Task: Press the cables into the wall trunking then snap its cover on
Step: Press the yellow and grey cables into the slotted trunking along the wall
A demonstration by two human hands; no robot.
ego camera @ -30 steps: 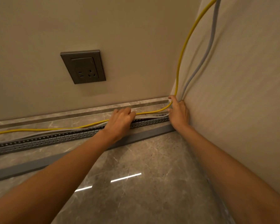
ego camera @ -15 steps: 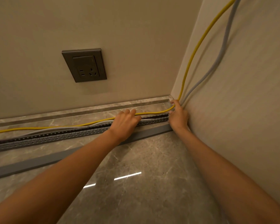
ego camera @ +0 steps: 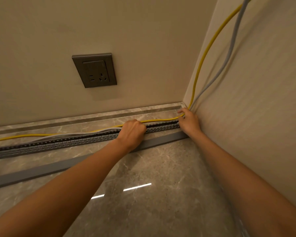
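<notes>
A slotted grey trunking point(ego camera: 72, 142) runs along the base of the back wall, its channel open. A yellow cable point(ego camera: 161, 120) and a grey cable point(ego camera: 72, 135) come down the right wall corner and lie along the skirting just above the trunking. My left hand point(ego camera: 132, 132) is curled over both cables at the trunking's middle, knuckles up. In the corner, my right hand point(ego camera: 188, 122) pinches the yellow cable where it bends. The long grey cover strip point(ego camera: 41, 170) lies flat on the floor in front of the trunking.
A dark wall socket point(ego camera: 95, 70) sits on the back wall above the trunking. The right wall point(ego camera: 255, 100) closes off the corner. Polished marble floor point(ego camera: 152, 194) spreads in front, with a marble skirting ledge point(ego camera: 92, 117) behind the cables.
My left hand has closed from flat fingers into a curled grip over the cables. My right hand has stayed in the corner on the yellow cable. The view has shifted slightly.
</notes>
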